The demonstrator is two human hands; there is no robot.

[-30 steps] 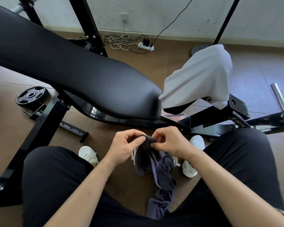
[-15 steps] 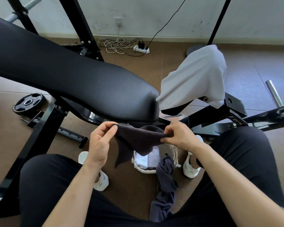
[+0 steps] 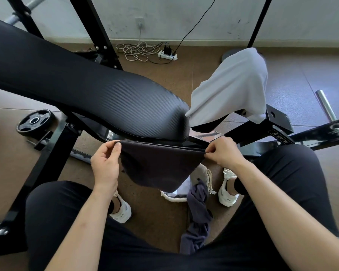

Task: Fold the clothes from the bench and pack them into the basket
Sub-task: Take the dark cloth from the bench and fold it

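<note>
Before the bench (image 3: 106,98), hands (image 3: 106,163) (image 3: 223,151) pinch a dark garment (image 3: 159,165) stretched between.

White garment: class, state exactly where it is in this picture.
In the head view, the white garment lies draped over the bench frame at upper right, just beside the tip of the black pad.

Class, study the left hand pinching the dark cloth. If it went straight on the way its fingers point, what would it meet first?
Probably the front edge of the black padded bench seat, just beyond the left hand, which pinches the dark grey cloth. Depth is unclear; it might pass beneath.
</note>
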